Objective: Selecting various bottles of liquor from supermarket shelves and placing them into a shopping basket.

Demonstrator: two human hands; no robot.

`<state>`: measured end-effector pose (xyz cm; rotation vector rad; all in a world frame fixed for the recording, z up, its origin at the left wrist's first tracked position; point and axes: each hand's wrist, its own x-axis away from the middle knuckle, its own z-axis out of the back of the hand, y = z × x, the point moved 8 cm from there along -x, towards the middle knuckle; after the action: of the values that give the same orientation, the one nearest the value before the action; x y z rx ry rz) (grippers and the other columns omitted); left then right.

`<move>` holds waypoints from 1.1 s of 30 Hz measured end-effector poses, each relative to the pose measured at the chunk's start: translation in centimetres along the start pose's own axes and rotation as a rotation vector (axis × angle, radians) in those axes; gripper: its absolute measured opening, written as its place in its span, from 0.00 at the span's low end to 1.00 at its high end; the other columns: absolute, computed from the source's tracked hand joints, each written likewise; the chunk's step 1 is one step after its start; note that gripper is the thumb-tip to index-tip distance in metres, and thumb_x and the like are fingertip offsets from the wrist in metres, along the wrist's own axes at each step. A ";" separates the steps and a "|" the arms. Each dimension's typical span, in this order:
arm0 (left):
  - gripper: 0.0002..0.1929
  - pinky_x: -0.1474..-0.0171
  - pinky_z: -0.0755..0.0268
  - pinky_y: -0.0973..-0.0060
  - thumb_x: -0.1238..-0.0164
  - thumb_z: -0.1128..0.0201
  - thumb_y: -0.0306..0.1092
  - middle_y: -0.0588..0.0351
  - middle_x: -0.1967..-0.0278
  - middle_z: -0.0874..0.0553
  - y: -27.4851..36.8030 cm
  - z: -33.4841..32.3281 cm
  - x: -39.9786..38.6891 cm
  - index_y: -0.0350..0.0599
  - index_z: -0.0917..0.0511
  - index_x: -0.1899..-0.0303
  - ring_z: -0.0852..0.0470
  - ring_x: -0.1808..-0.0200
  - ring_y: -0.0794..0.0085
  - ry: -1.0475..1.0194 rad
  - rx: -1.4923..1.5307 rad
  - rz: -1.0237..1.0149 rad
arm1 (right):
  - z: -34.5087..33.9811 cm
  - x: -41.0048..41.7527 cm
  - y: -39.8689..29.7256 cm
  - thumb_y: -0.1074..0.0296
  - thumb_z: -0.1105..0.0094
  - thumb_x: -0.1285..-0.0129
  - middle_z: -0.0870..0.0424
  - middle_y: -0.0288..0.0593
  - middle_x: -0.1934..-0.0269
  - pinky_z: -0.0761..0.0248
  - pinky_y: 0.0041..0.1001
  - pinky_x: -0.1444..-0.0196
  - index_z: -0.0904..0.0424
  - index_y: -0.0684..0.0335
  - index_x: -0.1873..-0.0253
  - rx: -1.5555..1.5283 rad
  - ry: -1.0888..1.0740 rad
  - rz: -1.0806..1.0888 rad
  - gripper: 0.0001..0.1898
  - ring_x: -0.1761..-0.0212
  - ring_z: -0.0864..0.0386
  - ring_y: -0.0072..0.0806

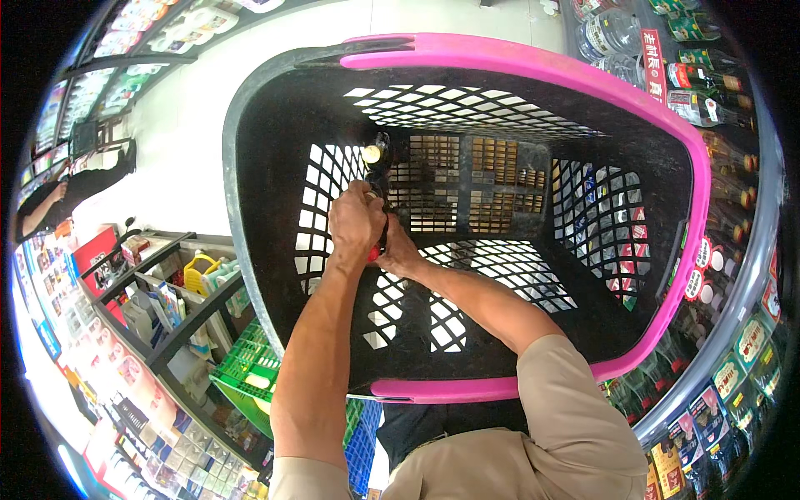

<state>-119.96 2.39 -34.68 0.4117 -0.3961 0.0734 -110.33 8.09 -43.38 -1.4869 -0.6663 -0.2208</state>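
Both my hands reach down into a large black plastic shopping basket [469, 187] with mesh walls and a pink handle along part of its rim. My left hand [357, 219] is closed on the top of a dark bottle [378, 181] near the left mesh wall. Just beyond it is another dark bottle with a pale yellow cap [372, 154]. My right hand [400, 247] is close beside the left, its fingers curled around a thing with a red cap [374, 254], apparently a bottle. My fingers and left wrist hide most of it.
Shelves of drink bottles [706, 75] curve along the right. Boxed goods [725, 375] stand lower there. On the left are a wooden rack [200, 256] and a green plastic basket [250, 362]. A blue basket [362, 450] is below. A person in dark clothing [81, 187] is farther left.
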 end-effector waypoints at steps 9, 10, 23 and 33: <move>0.21 0.49 0.23 0.62 0.41 0.35 0.31 0.37 0.62 0.14 0.2 -0.3 0.1 0.31 0.23 0.48 0.14 0.56 0.49 -0.097 0.075 0.059 | 1.8 1.5 -4.3 0.60 0.20 0.56 0.37 0.63 0.34 0.42 0.41 0.28 0.53 0.71 0.31 -0.044 -0.061 0.054 0.54 0.30 0.37 0.52; 0.21 0.48 0.23 0.61 0.41 0.36 0.31 0.37 0.62 0.14 0.1 -0.3 0.1 0.31 0.23 0.47 0.14 0.56 0.49 -0.095 0.073 0.042 | 1.6 1.6 -4.7 0.60 0.20 0.55 0.38 0.63 0.33 0.42 0.41 0.28 0.54 0.71 0.31 -0.079 -0.066 0.082 0.55 0.29 0.38 0.52; 0.22 0.53 0.24 0.58 0.43 0.33 0.30 0.42 0.65 0.13 0.5 0.0 0.5 0.31 0.26 0.48 0.15 0.59 0.47 -0.072 0.069 0.041 | 0.8 1.6 -1.6 0.60 0.23 0.52 0.31 0.64 0.38 0.39 0.38 0.30 0.54 0.74 0.30 0.041 -0.170 -0.107 0.52 0.33 0.32 0.52; 0.18 0.46 0.27 0.55 0.41 0.39 0.31 0.35 0.55 0.18 1.1 2.5 0.7 0.31 0.28 0.52 0.19 0.50 0.43 0.006 0.039 0.086 | 1.2 0.8 1.0 0.57 0.24 0.57 0.36 0.68 0.33 0.41 0.35 0.28 0.57 0.77 0.28 0.447 -0.160 -0.229 0.59 0.30 0.35 0.52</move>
<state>-120.40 2.40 -31.88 0.4329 -0.4065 0.1664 -109.50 9.55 -43.82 -1.0058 -0.9487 -0.1168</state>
